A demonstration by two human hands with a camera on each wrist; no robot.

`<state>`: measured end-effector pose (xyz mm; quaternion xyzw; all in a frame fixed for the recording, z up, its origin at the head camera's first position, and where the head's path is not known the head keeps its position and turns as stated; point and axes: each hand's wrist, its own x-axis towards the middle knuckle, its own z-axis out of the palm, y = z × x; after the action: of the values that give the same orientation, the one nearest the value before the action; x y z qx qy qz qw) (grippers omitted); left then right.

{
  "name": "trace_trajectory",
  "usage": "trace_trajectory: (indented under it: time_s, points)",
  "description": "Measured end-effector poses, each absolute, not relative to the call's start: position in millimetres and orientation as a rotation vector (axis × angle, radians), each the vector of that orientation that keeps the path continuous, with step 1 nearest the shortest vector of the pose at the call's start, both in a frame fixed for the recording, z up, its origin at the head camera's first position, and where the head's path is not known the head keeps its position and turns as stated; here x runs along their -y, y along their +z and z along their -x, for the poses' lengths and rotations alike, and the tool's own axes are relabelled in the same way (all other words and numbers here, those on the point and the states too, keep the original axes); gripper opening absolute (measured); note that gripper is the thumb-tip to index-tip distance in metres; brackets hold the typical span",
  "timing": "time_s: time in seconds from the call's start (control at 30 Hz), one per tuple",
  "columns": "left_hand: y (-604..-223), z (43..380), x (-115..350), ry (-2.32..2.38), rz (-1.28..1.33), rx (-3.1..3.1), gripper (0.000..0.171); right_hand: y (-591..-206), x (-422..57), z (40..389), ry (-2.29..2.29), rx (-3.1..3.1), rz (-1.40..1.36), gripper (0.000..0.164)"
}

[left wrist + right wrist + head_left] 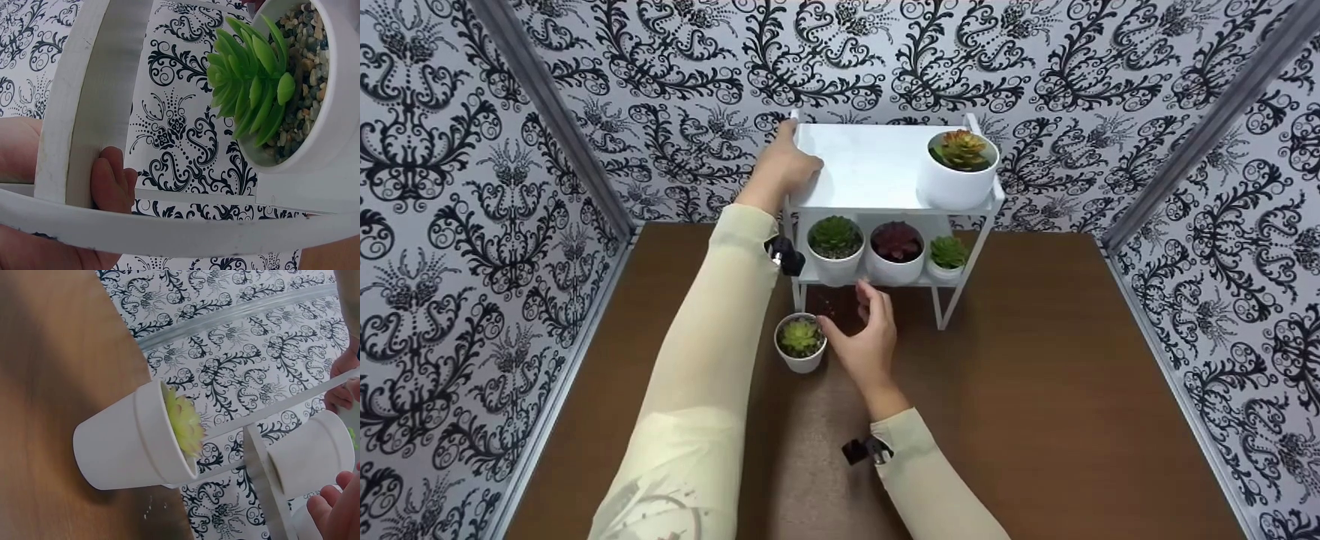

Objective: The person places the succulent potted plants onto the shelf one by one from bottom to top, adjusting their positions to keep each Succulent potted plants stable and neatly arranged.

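Note:
My left hand (784,169) grips the upper left end of a white two-tier metal shelf rack (870,169), its thumb on the top board. In the left wrist view the fingers (113,183) curl round the rack's frame from below. My right hand (870,341) hovers in front of the lower tier, fingers bent loosely with nothing between them. Its thumb is right by the rim of a white pot with a yellow-green succulent (801,339), which stands upright on the table. In the right wrist view that pot (121,439) is apart from the fingertips (323,509).
A large white pot (958,184) with an orange-green succulent stands on the top tier's right end. The lower tier holds a green succulent pot (835,262), a dark red one (896,262) and a small green one (946,262). Patterned walls (885,60) enclose the brown table (1072,375).

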<state>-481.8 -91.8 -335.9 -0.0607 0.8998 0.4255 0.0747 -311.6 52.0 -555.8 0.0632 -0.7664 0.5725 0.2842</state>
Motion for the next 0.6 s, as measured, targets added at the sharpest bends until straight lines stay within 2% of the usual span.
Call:
trace_trajectory:
  time_s: [0.6]
  points:
    - [-331.9, 477.4, 90.9, 1.323, 0.208, -2.647, 0.095, -567.7, -44.9, 305.6, 1.553, 2.154, -0.165, 0.082]
